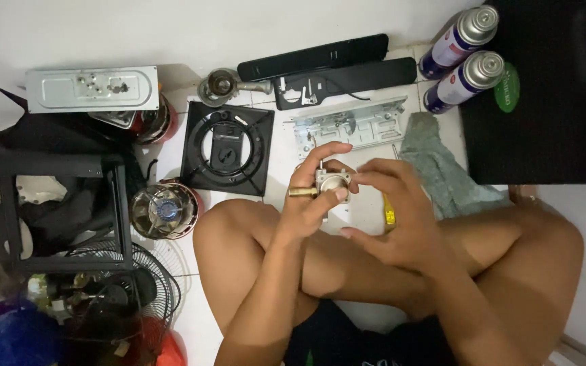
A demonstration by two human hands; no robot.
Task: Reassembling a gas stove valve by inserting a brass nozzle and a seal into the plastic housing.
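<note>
I sit cross-legged on a white tiled floor. My left hand [306, 200] grips a small metal valve body [331, 183] with a brass stub sticking out to its left. My right hand [391, 213] is on the valve's right side, thumb and forefinger touching it. Both hands hover above my knees. A yellow-handled tool [388, 211] lies on the floor, partly hidden behind my right hand.
A black square burner plate [228, 148] lies to the left, a metal bracket [349, 125] and two long black panels [313, 57] beyond. Two gas canisters [461, 61], a grey rag [439, 163], a dark case [544, 95], a fan grille [130, 291] and round burners [163, 209] surround me.
</note>
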